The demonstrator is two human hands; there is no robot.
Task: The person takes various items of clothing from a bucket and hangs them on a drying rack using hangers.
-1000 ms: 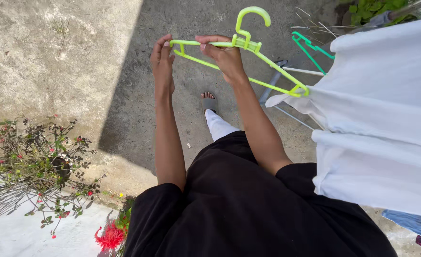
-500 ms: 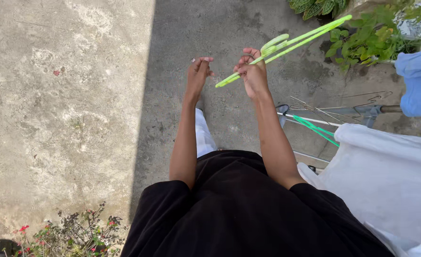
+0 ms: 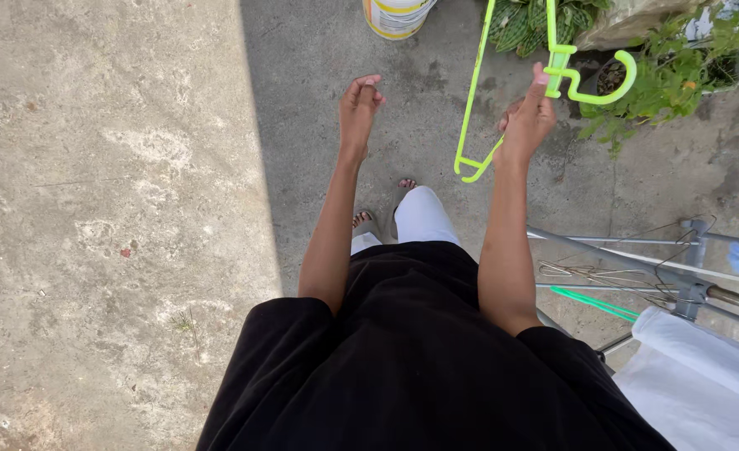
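We see the right hand [image 3: 526, 124] closed on a lime-green plastic hanger [image 3: 472, 100], raised over shaded concrete, hook toward potted plants [image 3: 662, 58]. Left hand [image 3: 359, 107] empty, fingers loosely curled. White tub [image 3: 396, 15] (yellow-banded label) at top edge

Left of the left hand [image 3: 359, 107] the concrete ground [image 3: 110, 209] lies open — free passage. Right of the right hand [image 3: 526, 121] it is crowded: potted plants [image 3: 662, 63] ahead, the metal drying rack [image 3: 637, 263] and white cloth [image 3: 703, 384] below — the yellow-green hanger [image 3: 478, 92] hangs between the hands.
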